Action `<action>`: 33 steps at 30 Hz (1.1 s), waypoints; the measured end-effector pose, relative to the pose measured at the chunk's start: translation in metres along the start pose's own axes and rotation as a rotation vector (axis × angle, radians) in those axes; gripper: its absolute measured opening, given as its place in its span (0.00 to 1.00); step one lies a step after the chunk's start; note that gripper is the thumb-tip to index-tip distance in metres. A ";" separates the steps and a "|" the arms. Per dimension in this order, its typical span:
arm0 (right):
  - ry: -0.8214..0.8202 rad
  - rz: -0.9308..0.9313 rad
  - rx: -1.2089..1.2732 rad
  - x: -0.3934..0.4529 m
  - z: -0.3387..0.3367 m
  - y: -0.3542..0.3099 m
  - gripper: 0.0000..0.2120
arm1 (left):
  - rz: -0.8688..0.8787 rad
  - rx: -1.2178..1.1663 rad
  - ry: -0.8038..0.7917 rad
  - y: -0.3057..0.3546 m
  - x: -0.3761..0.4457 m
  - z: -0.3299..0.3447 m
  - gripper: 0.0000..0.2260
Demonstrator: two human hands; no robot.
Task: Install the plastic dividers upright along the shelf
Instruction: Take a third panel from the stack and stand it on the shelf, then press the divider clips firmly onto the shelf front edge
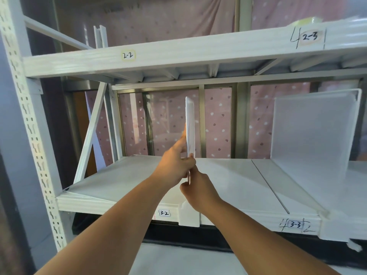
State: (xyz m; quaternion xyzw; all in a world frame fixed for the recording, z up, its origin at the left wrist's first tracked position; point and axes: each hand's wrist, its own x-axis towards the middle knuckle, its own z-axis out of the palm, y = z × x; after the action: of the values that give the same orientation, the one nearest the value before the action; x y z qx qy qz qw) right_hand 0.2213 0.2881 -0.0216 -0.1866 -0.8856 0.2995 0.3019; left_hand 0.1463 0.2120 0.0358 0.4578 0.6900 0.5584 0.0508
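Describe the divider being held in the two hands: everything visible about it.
The divider is a thin, flat white panel, plastic by the look of it, seen edge-on and standing upright above the shelf labelled 3-2. Its top corner is rounded. The left hand pinches its near edge partway up, and the right hand grips the same edge lower down. Its bottom edge is hidden behind the hands.

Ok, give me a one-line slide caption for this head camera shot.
Both hands, left hand and right hand, hold a plastic divider upright, edge-on, over the shelf; another divider stands at right.
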 end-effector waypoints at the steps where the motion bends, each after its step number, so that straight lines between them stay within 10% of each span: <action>1: -0.005 0.006 0.003 -0.002 0.000 -0.001 0.31 | 0.001 0.000 0.008 -0.001 -0.002 0.001 0.35; 14: -0.194 0.074 -0.055 -0.003 -0.021 0.021 0.44 | -0.179 -0.208 0.189 -0.022 -0.047 -0.006 0.28; 23: -0.309 0.066 -0.130 -0.007 -0.044 0.049 0.47 | -0.491 -0.727 0.421 -0.089 -0.151 0.020 0.05; 28: -0.363 0.050 -0.306 -0.005 -0.047 0.048 0.47 | -0.895 -1.160 0.348 -0.119 -0.180 0.064 0.18; 33: -0.380 0.048 -0.383 -0.005 -0.046 0.041 0.35 | -0.903 -1.626 0.146 -0.134 -0.176 0.090 0.30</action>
State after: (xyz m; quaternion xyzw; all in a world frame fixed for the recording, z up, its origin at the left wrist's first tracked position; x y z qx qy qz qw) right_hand 0.2610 0.3359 -0.0207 -0.2016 -0.9623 0.1631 0.0823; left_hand 0.2227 0.1620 -0.1844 -0.0663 0.2010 0.8247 0.5244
